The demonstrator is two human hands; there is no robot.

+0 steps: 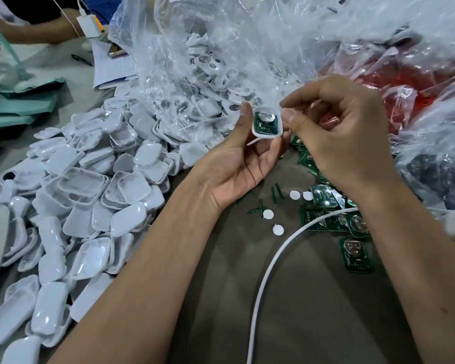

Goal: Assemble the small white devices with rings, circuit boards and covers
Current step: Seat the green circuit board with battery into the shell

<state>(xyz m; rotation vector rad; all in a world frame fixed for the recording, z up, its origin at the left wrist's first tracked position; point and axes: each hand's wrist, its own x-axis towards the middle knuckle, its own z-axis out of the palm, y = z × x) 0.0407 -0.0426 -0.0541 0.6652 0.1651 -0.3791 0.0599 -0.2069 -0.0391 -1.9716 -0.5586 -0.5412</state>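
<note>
Bench [313,298] surface grey-brown, matte, evenly lit, with soft glare on the clear plastic bags [286,35] heaped from 12 to 2 o'clock. At 10 o'clock, folded teal sheets [19,106] lie stacked beside a paper with a printed grid [111,67]; a pen [82,59] lies just left of it, and a white charger block [88,26] with its cable sits at 11 o'clock. Another person's forearm [29,30] rests along the far left edge; no walls, floor or windows in view.
</note>
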